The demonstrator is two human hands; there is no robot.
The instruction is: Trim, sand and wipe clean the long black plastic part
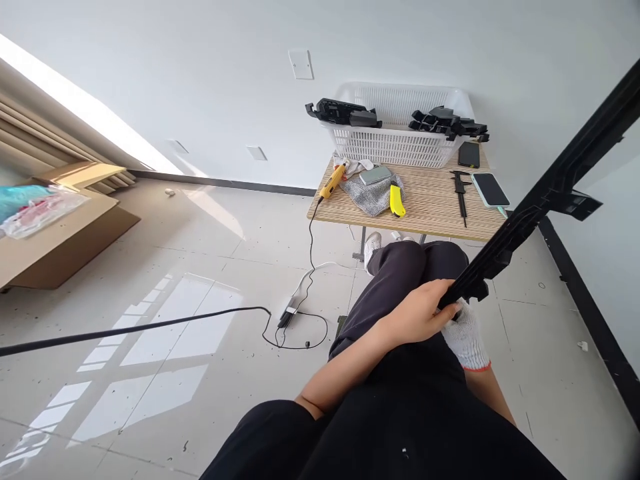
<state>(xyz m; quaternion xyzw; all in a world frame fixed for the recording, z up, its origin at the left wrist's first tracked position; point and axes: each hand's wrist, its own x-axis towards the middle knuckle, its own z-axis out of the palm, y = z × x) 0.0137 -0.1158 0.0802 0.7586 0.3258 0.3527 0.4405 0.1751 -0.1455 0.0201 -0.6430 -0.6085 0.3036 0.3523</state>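
Observation:
A long black plastic trim piece (520,217) slants from my lap up past the right edge of the head view, its upper end out of frame. My bare left hand (425,310) is closed round its lower end, thumb on the near side. Just below and to the right, my right hand (465,337) wears a white knit glove with an orange cuff edge. It looks curled at the same end of the piece; its fingers are mostly hidden, and what they hold is unclear.
Ahead, a small wooden table (430,210) carries a white basket (395,143) of black plastic parts, a yellow corded tool (333,181), a yellow cutter (397,201), a grey cloth (367,197), calipers (461,195) and a phone (491,190). A black cable (200,319) crosses the floor; a cardboard box (65,233) stands left.

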